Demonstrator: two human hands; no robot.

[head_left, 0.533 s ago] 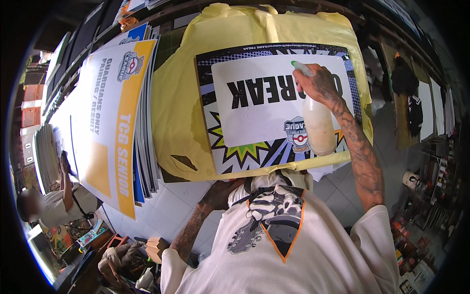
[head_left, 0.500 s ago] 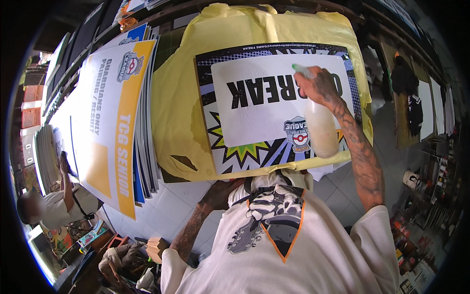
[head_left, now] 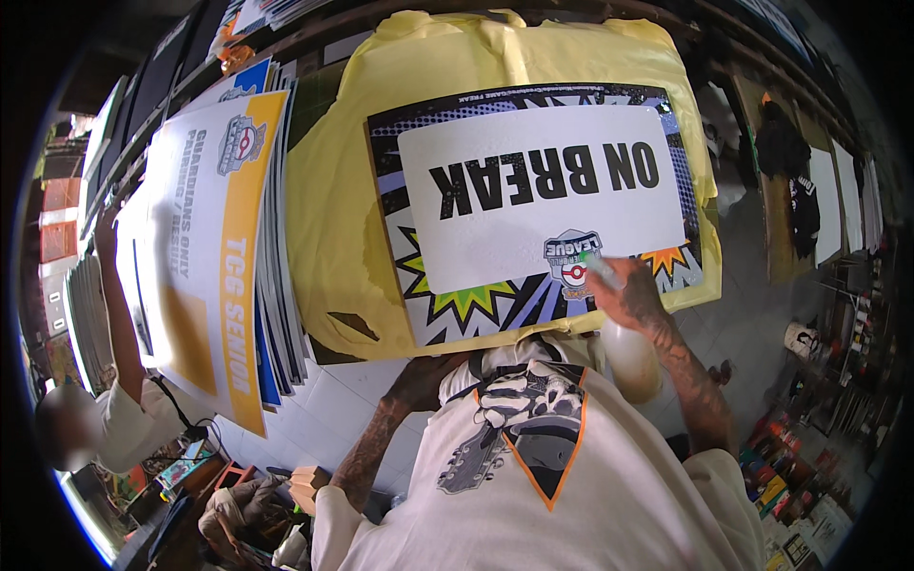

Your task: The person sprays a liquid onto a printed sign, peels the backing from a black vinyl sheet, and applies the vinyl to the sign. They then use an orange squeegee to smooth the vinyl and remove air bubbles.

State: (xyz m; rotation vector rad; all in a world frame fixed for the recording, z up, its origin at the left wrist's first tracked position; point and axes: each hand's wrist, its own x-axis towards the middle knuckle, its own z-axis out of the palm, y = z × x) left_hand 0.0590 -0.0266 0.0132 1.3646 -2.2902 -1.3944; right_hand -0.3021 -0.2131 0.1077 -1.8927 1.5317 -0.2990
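My right hand is wrapped round the neck of a cloudy, whitish spray bottle with a green nozzle tip. The bottle hangs over the near right edge of a printed sign board. This board lies upside down to me, with a white panel, black letters, a badge and purple, black and lime-green comic art. Small droplets show on its surface. A crumpled yellow sheet spreads beneath it. My left hand rests low at the table's near edge against my shirt, its fingers mostly hidden.
A thick stack of printed boards, white with a yellow band on top, leans close on the left. Beyond it a person in a light shirt reaches up to the boards. White panels and dark clothing stand at the right.
My right hand has drawn the spray bottle back toward me, from above the lettering to the board's near edge. At the left, the other person's arm has risen.
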